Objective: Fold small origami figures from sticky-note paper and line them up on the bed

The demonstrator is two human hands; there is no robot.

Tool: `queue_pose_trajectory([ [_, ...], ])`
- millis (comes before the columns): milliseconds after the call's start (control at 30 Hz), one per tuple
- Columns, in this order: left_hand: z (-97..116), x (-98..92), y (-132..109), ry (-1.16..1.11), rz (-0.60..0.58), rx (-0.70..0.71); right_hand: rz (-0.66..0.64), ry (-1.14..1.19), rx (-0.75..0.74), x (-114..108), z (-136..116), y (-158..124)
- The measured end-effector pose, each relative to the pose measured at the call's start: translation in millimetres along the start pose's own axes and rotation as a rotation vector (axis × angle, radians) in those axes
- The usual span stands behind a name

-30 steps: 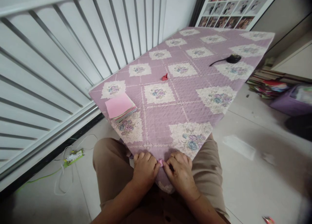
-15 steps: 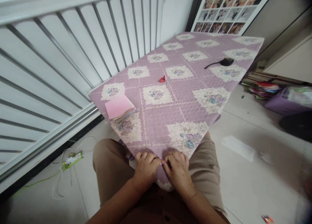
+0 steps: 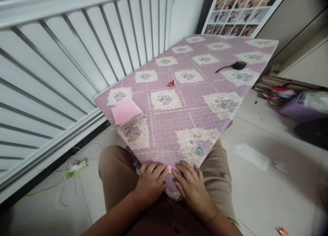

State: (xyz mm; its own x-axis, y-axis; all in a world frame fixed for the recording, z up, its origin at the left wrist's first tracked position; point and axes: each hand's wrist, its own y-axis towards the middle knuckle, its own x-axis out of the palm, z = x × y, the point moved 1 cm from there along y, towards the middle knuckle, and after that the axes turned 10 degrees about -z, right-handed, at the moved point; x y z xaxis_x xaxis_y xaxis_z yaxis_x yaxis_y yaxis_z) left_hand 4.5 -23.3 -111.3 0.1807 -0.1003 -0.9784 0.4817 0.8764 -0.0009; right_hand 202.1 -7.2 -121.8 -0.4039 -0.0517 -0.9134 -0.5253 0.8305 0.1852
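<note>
A small folded piece of pink paper (image 3: 169,169) lies at the near corner of the cloth-covered table, between my two hands. My left hand (image 3: 151,181) rests on the cloth with its fingers stretched forward, the index fingertip against the paper's left edge. From the other side my right hand (image 3: 191,184) lies flat, fingers a little apart, its index fingertip at the paper's right edge. Farther up, to the left, sits a stack of coloured paper sheets (image 3: 127,112) with pink on top. A small red folded paper piece (image 3: 171,83) stands near the table's middle.
A purple flowered tablecloth (image 3: 192,118) covers the table. Toward its far right lies a black object with a thin tail (image 3: 238,65). A white radiator (image 3: 84,58) borders the left side. On the floor are a power strip (image 3: 77,168) with cables and a purple container (image 3: 297,109).
My fingers have spread and flattened, the right hand shifting slightly right. More of the pink paper shows between them. The other things stay in place.
</note>
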Motion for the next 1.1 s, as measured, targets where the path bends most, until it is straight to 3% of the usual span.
queue_pose_trajectory([
  [133,-1.7,-2.5,-10.5,0.022,-0.052,0.026,-0.040,-0.067,-0.001,-3.0,1.0,1.0],
  [300,-4.2,-7.4,-5.5,-0.110,-0.067,0.022,-0.082,0.012,0.042,-10.5,0.9,10.3],
  [600,2.6,-8.1,3.7,-0.467,0.127,-0.219,-0.046,0.158,0.144,-11.8,-11.4,21.5],
  [1100,9.0,-3.5,1.6,-0.420,0.180,-0.182,-0.116,0.161,0.087,-17.9,-9.9,16.0],
])
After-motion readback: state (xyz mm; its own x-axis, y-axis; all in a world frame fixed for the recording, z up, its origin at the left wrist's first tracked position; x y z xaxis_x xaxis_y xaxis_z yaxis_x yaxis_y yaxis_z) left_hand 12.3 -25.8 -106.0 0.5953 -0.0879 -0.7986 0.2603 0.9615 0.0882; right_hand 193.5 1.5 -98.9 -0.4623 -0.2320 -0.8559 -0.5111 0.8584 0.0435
